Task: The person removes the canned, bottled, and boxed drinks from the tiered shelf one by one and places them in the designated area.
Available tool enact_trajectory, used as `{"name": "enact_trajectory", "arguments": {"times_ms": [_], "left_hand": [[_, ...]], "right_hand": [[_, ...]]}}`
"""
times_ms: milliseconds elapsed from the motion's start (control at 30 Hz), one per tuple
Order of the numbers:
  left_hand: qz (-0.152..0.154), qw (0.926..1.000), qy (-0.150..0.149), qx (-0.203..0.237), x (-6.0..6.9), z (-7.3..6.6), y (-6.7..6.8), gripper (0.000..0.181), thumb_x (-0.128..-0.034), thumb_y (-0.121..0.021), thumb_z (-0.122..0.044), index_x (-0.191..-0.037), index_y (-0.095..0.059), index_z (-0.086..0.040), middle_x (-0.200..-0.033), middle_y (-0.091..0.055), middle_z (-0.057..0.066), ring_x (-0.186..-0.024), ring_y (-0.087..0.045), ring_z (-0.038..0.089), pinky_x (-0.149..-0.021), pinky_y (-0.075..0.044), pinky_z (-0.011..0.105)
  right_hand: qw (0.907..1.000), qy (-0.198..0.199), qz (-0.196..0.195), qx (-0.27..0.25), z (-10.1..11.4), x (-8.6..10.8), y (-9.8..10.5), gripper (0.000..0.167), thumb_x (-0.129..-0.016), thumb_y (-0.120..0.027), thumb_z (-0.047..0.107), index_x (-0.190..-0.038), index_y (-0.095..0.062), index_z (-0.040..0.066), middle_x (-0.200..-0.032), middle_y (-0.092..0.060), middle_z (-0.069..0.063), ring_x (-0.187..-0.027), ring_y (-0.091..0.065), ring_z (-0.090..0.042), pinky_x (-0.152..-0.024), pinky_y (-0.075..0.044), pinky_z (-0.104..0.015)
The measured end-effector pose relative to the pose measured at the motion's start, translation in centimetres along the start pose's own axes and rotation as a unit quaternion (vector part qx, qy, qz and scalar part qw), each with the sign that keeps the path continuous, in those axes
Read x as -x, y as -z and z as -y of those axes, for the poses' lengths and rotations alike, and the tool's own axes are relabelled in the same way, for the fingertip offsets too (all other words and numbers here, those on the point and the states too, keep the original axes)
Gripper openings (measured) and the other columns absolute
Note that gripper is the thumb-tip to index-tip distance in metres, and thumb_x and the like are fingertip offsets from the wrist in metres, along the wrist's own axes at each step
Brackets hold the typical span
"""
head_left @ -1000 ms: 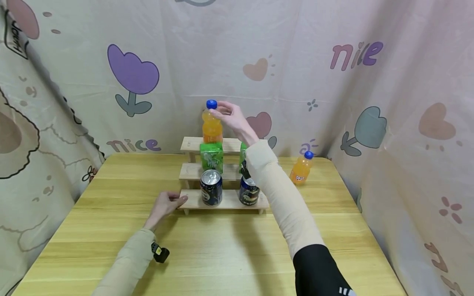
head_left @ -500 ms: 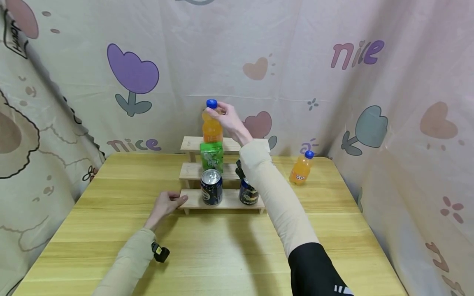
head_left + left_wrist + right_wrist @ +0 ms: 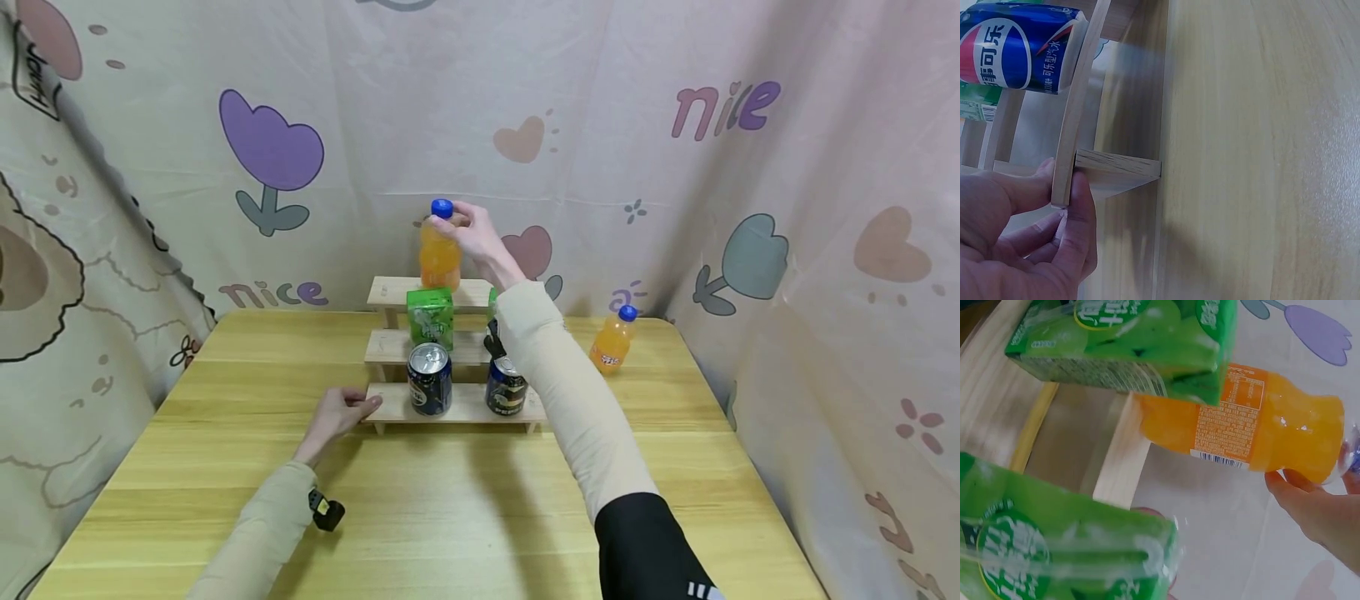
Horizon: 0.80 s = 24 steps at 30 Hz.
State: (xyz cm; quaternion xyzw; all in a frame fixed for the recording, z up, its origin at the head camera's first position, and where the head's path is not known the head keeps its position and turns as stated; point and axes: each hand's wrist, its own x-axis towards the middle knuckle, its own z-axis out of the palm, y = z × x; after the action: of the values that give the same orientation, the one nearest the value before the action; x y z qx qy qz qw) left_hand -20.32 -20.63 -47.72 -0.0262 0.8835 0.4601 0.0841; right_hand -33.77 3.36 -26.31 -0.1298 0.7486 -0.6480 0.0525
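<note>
Left hand (image 3: 336, 419) pinches tiered pale-wood rack (image 3: 388, 404); right hand (image 3: 476, 240) grips orange-filled plastic bottle (image 3: 440, 258). Blue cylindrical metal can (image 3: 1022, 49): "可乐型汽水". Wood-grain table (image 3: 187, 467); fabric backdrop (image 3: 401, 137): "nice".

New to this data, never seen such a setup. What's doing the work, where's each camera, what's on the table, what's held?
No machine here: a person works with two bare hands. The wide picture comes from a camera on the head, looking forward and down; the two tilted close-ups come from cameras on the left and right wrists.

On the wooden table stands a three-step wooden rack. Two Pepsi cans stand on its bottom step and two green juice cartons on the middle one. A second orange soda bottle stands on the table, right of the rack.

The right hand holds an orange soda bottle near its neck, at the top step. The left hand pinches the bottom step's left end.
</note>
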Motion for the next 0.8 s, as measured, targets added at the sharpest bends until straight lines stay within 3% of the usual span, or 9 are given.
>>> {"name": "enact_trajectory", "arguments": {"times_ms": [333, 500, 667, 800], "left_hand": [[0.0, 1.0, 0.008, 0.0, -0.1, 0.0, 0.0, 0.041, -0.0981, -0.066, -0.026, -0.113, -0.067, 0.011, -0.098, -0.075, 0.023, -0.079, -0.069, 0.016, -0.072, -0.057, 0.029], [0.001, 0.9999, 0.009, 0.005, 0.0, -0.1, 0.1, 0.043, -0.098, -0.067, -0.026, -0.115, -0.066, 0.014, -0.1, -0.075, 0.026, -0.079, -0.071, 0.017, -0.075, -0.06, 0.034], [0.002, 0.9999, 0.007, 0.007, 0.1, -0.4, 0.1, 0.042, -0.0983, -0.066, -0.026, -0.115, -0.066, 0.013, -0.099, -0.075, 0.025, -0.078, -0.07, 0.015, -0.075, -0.059, 0.034], [0.003, 1.0, 0.007, 0.004, 0.2, -0.4, 0.1, 0.042, -0.0986, -0.066, -0.026, -0.115, -0.066, 0.013, -0.099, -0.075, 0.025, -0.078, -0.069, 0.015, -0.075, -0.059, 0.034]], "right_hand": [[0.9991, 0.003, -0.037, 0.019, 1.2, 1.0, 3.4, 0.044, -0.099, -0.065, 0.025, -0.141, -0.057, 0.012, -0.119, -0.067, -0.011, -0.113, -0.057, -0.02, -0.102, -0.047, -0.039], [0.9981, 0.001, -0.06, 0.015, 1.7, 1.7, 5.3, 0.044, -0.098, -0.066, 0.023, -0.14, -0.058, 0.011, -0.114, -0.067, -0.008, -0.104, -0.056, -0.017, -0.09, -0.044, -0.031], [0.9967, -0.006, -0.081, -0.003, 1.6, 2.5, 7.5, 0.043, -0.098, -0.066, 0.02, -0.139, -0.058, 0.009, -0.119, -0.069, -0.009, -0.104, -0.058, -0.016, -0.092, -0.044, -0.03], [0.9952, 0.0, -0.091, -0.036, 1.2, 3.2, 9.3, 0.044, -0.099, -0.064, 0.016, -0.14, -0.055, 0.005, -0.099, -0.07, 0.003, -0.099, -0.059, -0.013, -0.095, -0.043, -0.03]]}}
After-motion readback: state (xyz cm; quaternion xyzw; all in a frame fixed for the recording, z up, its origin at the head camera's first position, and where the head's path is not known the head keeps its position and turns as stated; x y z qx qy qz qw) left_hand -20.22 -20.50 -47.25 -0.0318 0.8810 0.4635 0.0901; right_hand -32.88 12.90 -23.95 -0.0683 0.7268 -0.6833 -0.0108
